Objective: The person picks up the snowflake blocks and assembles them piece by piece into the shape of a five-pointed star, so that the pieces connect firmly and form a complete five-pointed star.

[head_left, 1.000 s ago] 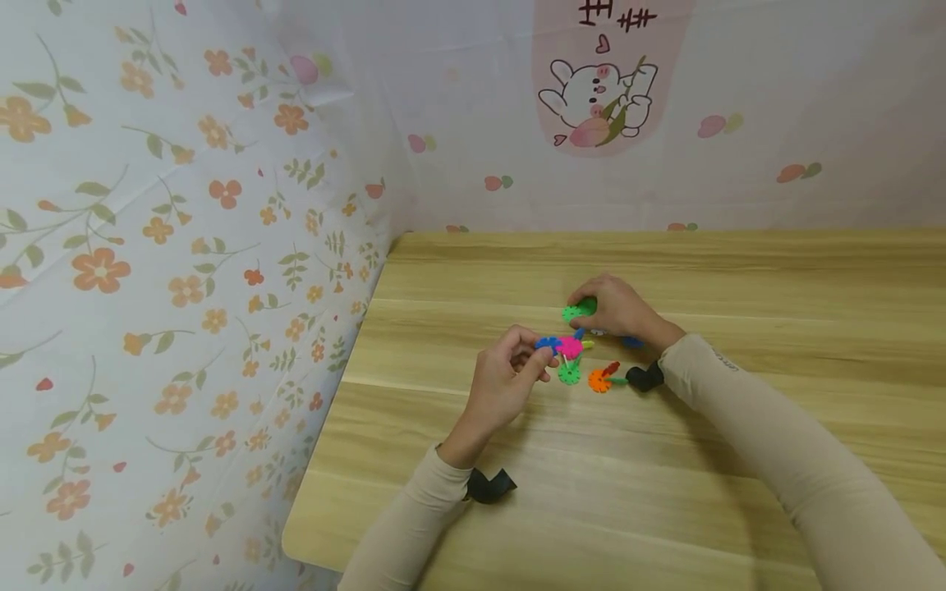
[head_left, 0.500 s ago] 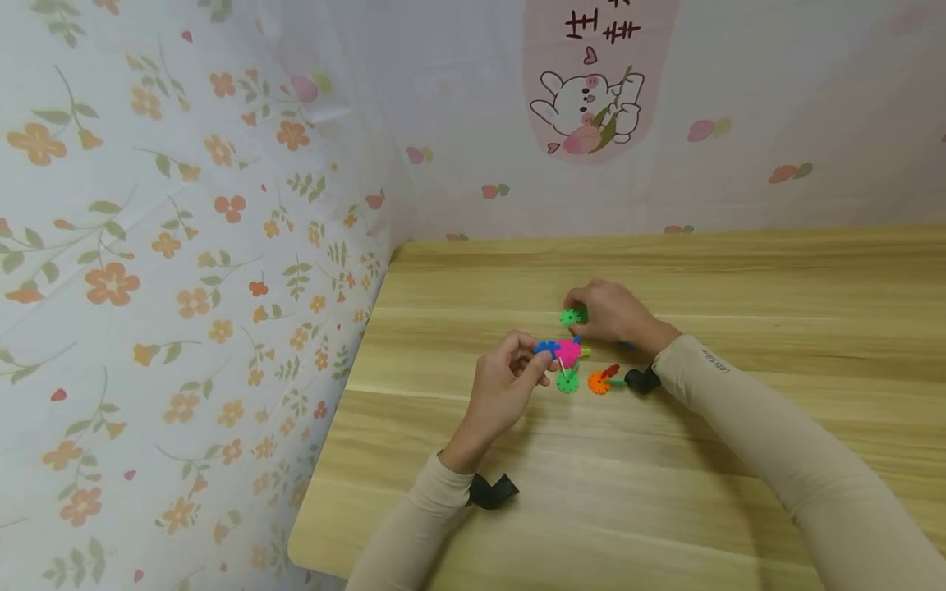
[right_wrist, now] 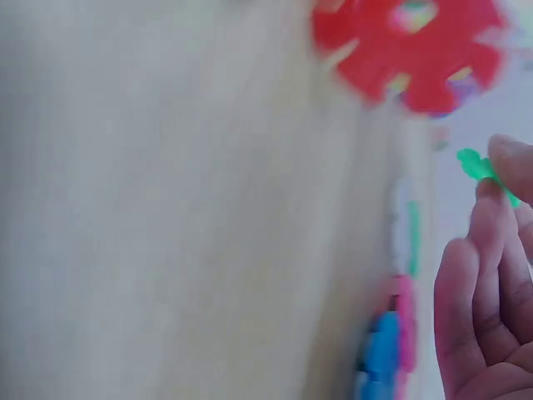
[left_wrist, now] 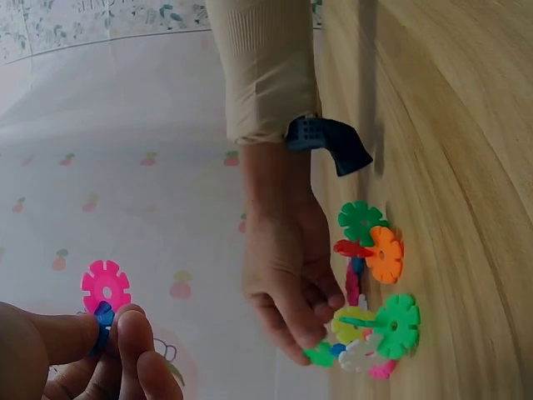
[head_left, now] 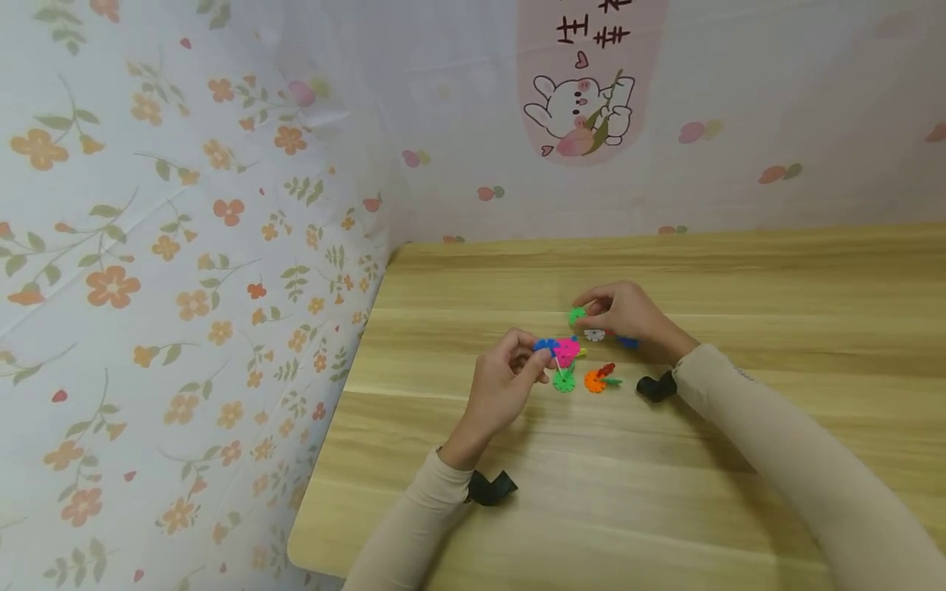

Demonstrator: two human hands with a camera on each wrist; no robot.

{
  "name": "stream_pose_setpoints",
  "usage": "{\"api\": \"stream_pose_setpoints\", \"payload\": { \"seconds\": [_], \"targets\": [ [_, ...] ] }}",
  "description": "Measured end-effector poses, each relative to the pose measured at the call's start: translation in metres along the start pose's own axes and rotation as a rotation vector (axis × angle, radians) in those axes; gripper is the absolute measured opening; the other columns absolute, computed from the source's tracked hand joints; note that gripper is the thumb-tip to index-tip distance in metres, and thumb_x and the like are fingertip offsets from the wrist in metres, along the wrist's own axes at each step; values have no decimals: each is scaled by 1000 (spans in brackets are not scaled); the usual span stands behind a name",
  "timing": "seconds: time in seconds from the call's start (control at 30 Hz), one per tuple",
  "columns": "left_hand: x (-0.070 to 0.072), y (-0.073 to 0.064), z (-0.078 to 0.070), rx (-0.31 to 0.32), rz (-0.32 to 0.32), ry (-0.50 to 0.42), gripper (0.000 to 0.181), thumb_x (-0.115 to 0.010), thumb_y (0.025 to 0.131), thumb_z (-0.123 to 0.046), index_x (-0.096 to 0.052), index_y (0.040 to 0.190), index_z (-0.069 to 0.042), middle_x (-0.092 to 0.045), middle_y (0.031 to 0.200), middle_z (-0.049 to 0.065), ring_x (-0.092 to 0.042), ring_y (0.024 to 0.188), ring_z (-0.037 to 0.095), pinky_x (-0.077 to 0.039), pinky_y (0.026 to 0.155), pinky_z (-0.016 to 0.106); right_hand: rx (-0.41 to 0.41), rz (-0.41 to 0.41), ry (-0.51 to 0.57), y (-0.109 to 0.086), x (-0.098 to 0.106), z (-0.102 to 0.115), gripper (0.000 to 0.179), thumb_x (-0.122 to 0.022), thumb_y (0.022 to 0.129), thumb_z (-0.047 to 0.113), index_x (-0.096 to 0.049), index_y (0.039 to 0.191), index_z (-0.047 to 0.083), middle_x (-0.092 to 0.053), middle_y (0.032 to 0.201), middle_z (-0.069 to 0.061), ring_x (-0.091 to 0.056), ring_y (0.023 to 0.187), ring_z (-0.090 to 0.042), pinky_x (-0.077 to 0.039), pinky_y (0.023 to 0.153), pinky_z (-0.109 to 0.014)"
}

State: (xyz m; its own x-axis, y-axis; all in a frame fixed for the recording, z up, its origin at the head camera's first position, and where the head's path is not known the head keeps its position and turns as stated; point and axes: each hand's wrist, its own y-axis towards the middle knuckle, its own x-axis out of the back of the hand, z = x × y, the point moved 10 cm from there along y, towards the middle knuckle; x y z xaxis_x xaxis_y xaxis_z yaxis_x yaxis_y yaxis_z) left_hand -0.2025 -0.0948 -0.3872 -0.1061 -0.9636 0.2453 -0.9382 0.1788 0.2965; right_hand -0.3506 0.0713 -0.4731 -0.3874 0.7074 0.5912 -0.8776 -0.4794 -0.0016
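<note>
While our left hand (head_left: pixel 504 371) pinched a blue notched disc (head_left: pixel 546 347) joined to a pink disc (head_left: pixel 567 352) right of centre, our right hand (head_left: pixel 626 313) pinched a green disc (head_left: pixel 576 316) just above; we seemed mid-assembly, next needing careful alignment.

The blue disc (left_wrist: pixel 102 322), pink disc (left_wrist: pixel 106 280) and green disc (head_left: pixel 576 316) are plain, sleeves (head_left: pixel 783 451) beige.

the left arm (head_left: pixel 414 525) slanted from the near edge toward the far right, and the right arm (head_left: pixel 798 460) from the near right toward the far left. the right hand (head_left: pixel 624 313) was a bit farther off and to the right of the left hand (head_left: pixel 505 373), the two apart. each hand pinched between thumb and fingertip; the right hand's other fingers (right_wrist: pixel 458 308) were loosely bent.
</note>
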Motion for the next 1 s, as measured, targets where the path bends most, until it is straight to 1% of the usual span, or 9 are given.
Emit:
{"api": "stream_pose_setpoints", "payload": {
  "seconds": [0.13, 0.23, 0.33, 0.5, 0.57, 0.67, 0.77, 0.87, 1.0],
  "targets": [
    [-7, 2, -1, -11, 10, 12, 9, -62, 100, -11, -61, 102, -3, -72, 86, 14, -68, 66, 25, -57, 60, 30, -73, -26, 185, -20, 11, -5, 50, -81, 84, 38, -70, 123, 8, -73, 94, -6, -68, 85, -28, -56, 70, -38],
    [-13, 4, -2, -11, 21, 14, 8, -62, 100, -11, -60, 102, -4, -73, 86, 11, -67, 67, 26, -57, 60, 30, -84, -51, 334, -40, 18, 3, 53, -80, 86, 36, -67, 126, 3, -73, 94, -8, -68, 88, -34, -58, 75, -41],
    [-19, 7, -4, -13, 38, 11, 7, -62, 100, -11, -60, 102, -4, -72, 86, 6, -67, 66, 24, -57, 61, 31, -31, -77, 456, -63, 27, 22, 47, -80, 87, 25, -66, 123, -2, -72, 89, -8, -68, 82, -34, -58, 72, -38],
    [-32, 10, -11, -28, 70, 17, 6, -63, 100, -10, -61, 103, -5, -72, 86, 5, -64, 65, 12, -58, 60, 34, 98, -118, 621, -97, 41, 58, 31, -77, 87, 2, -68, 115, -8, -70, 82, -7, -66, 71, -20, -58, 69, -29],
    [-37, 10, -13, -30, 81, 25, 6, -63, 99, -10, -61, 104, -6, -72, 86, 5, -64, 65, 11, -58, 60, 36, 126, -126, 645, -106, 43, 68, 29, -76, 86, -2, -68, 113, -8, -70, 82, -6, -66, 70, -17, -59, 70, -29],
    [-42, 9, -16, -39, 92, 40, 7, -64, 99, -9, -62, 104, -6, -71, 85, 2, -66, 66, 15, -58, 60, 33, 136, -138, 656, -117, 44, 75, 26, -74, 87, -5, -68, 112, -9, -69, 81, -7, -66, 69, -17, -59, 70, -29],
    [-46, 9, -20, -65, 99, 58, 7, -64, 99, -9, -62, 105, -6, -71, 86, 1, -67, 67, 22, -56, 59, 29, 112, -162, 636, -125, 45, 74, 24, -74, 88, -3, -70, 111, -6, -69, 82, -7, -66, 69, -18, -58, 69, -27],
    [-48, 9, -24, -94, 103, 60, 8, -64, 99, -10, -62, 106, -6, -71, 87, 3, -66, 68, 25, -54, 58, 27, 80, -178, 618, -131, 44, 71, 21, -74, 88, 0, -72, 109, -2, -70, 82, -7, -66, 70, -18, -58, 68, -26],
    [-51, 10, -28, -120, 107, 67, 10, -64, 99, -10, -62, 107, -5, -71, 87, 5, -66, 67, 20, -55, 58, 27, 69, -184, 613, -136, 44, 69, 20, -74, 88, 0, -72, 108, -1, -69, 81, -5, -65, 69, -16, -57, 66, -26]
  ]
}}
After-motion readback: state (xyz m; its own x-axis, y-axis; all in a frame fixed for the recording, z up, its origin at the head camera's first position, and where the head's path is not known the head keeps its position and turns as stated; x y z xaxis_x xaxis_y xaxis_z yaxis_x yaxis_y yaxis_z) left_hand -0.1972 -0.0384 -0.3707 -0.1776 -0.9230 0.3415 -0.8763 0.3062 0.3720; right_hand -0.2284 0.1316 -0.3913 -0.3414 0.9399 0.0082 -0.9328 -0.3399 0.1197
